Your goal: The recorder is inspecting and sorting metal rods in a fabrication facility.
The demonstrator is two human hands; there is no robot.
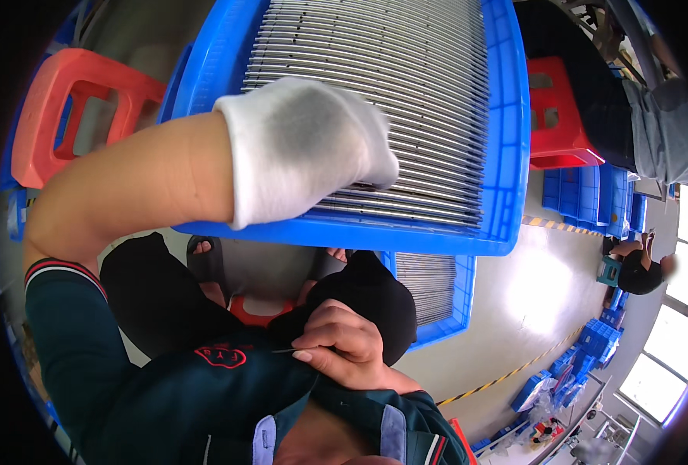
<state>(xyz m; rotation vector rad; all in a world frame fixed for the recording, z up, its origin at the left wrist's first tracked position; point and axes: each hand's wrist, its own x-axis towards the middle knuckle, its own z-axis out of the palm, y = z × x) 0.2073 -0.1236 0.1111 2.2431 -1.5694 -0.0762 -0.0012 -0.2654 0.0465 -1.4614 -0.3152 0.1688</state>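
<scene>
My left hand [305,147], in a white glove with a grey smudge, rests over rows of thin shiny metal rods [429,101]. Its fingers are curled and pressed together. Their tips are turned down against the rods near the front, hiding whatever they grip. The rods lie side by side across a large blue plastic crate [507,155], with small dark spots on them. Low in front of my chest, my bare right hand [344,345] pinches a thin dark pin-like piece [283,351] between thumb and forefinger. Its exact kind is too small to tell.
Below the large crate sits a second blue crate [468,298] of rods. Red plastic stools [100,74] [555,116] stand on both sides. A person in dark clothes [584,85] is at the right. Stacked blue bins [572,190] and striped floor tape [507,376] lie further right.
</scene>
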